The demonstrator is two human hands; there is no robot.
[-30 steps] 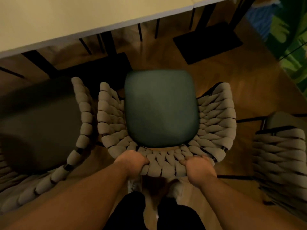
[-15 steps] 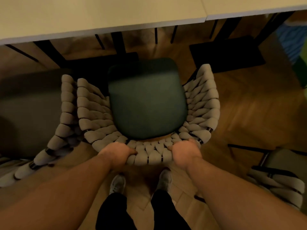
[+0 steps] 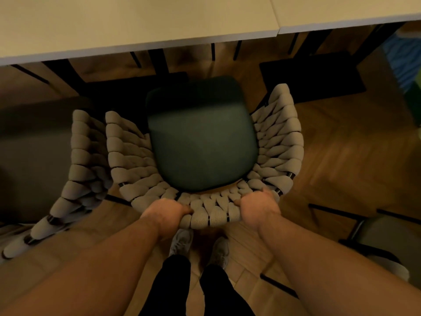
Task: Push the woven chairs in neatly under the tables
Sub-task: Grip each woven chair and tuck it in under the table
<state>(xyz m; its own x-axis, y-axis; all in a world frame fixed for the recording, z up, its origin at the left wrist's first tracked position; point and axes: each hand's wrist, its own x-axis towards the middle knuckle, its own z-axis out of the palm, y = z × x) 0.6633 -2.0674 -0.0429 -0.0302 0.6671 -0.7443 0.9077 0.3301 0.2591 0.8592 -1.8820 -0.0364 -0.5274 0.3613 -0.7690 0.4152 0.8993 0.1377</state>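
Observation:
A woven chair with a thick beige rope back and a dark green seat cushion stands in front of me, facing the cream table. The cushion's front edge lies in the table's shadow, a little short of the table edge. My left hand grips the top of the backrest left of centre. My right hand grips it right of centre, fingers curled over the rope.
A second woven chair stands close against the left side. Another chair is at the lower right. Black table bases sit on the wooden floor under the tables. A second tabletop joins at the right. My feet are just behind the chair.
The chair has slid forward toward the table, with both hands still gripping the backrest. I have stepped forward, and the table edge now takes up more of the top of the view.

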